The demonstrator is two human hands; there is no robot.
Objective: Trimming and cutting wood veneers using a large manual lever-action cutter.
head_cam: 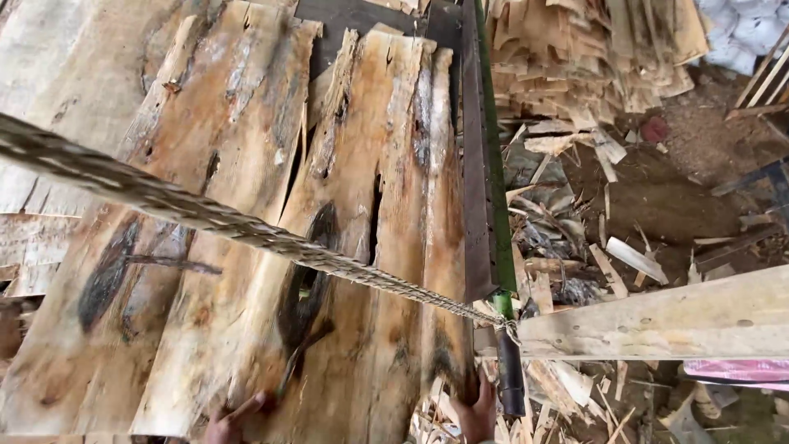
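Note:
Wide sheets of thin raw wood veneer [362, 214], pale with dark stains and splits, lie stacked below me. My left hand [234, 421] shows at the bottom edge, fingers on the near edge of the top sheet. At that same edge, further right, my right hand [477, 411] grips the sheet's corner next to a dark handle [509, 382]. A twisted rope [205, 215] runs from the upper left down to a knot on the green bar [496, 164].
A long dark metal rail [475, 164] lies along the sheets' right side. A pale plank [657, 316] crosses at right. Stacked veneer offcuts [583, 53] sit at the top right, with scraps and dirt on the ground [649, 189].

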